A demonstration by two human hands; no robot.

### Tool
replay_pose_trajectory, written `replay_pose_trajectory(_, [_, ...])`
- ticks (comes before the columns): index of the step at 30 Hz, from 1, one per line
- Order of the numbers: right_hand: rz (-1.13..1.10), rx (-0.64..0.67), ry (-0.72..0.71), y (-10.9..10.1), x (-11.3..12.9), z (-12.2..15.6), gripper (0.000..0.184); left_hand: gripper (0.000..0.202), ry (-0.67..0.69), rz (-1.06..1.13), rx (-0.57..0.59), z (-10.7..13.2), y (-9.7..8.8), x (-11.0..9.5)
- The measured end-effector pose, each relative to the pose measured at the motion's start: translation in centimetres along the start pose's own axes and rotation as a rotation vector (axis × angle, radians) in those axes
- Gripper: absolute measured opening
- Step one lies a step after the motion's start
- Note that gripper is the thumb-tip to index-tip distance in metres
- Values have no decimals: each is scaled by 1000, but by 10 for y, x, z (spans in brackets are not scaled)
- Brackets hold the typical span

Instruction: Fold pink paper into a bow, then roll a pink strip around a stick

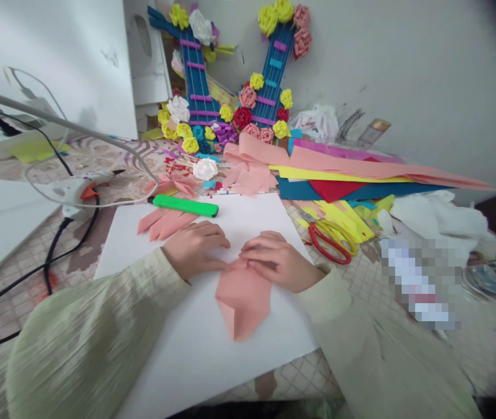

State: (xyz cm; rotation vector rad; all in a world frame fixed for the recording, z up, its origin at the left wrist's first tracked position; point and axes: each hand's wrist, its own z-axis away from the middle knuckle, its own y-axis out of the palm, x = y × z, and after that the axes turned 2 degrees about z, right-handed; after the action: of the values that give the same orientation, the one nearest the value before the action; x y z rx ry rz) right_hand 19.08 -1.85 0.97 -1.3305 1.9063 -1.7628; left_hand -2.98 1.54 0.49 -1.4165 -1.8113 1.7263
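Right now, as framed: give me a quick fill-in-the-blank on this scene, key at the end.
1. The left hand and right hand are at the ____ folded paper.
2. The scissors have one red loop and one ____ loop.
3. The glue gun lies on the person's ____ side.

Missing words: pink; yellow; left.

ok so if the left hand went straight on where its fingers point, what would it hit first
Most likely the right hand, facing the left hand across the far end of the pink paper; depth is unclear, so it might pass slightly above.
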Motion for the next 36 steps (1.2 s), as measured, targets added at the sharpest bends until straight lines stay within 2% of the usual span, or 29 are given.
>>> replay_pose_trajectory(3, [71,31,69,1,1,0,18,25,14,25,-116,0,-1,-6])
replay_pose_trajectory(6, [168,-38,197,0,0,1,17,22,16,46,-224,0,-3,-12])
replay_pose_trajectory(8, [206,-97,249,-1,-2,2,18,21,31,66,-199,1,-5,-16])
replay_pose_trajectory(10, [197,-128,237,-3,-4,3,19,19,63,93,-95,2,-6,-17])
replay_pose_trajectory(13, [135,-88,167,-5,-6,4,21,21,97,124,81,3,-6,-17])
replay_pose_trajectory(15, [125,-47,165,-6,-7,4,19,25,92,124,128,4,-5,-15])
replay_pose_trajectory(19, [139,-16,186,-7,-5,4,17,28,65,73,104,3,-1,-10])
replay_pose_trajectory(22, [127,-44,184,-11,-4,4,19,29,65,65,72,1,-1,-7])
replay_pose_trajectory(26, [95,-101,147,-22,-9,9,23,20,48,37,-12,-2,-4,0])
replay_pose_trajectory(32, [52,-20,70,-23,-20,20,20,18,-24,-31,-167,-1,-12,4])
replay_pose_trajectory(34, [24,5,48,-21,-20,20,18,18,27,60,-141,0,-17,0])
replay_pose_trajectory(36, [4,21,35,-20,-18,19,18,16,114,180,-57,2,-22,-6])
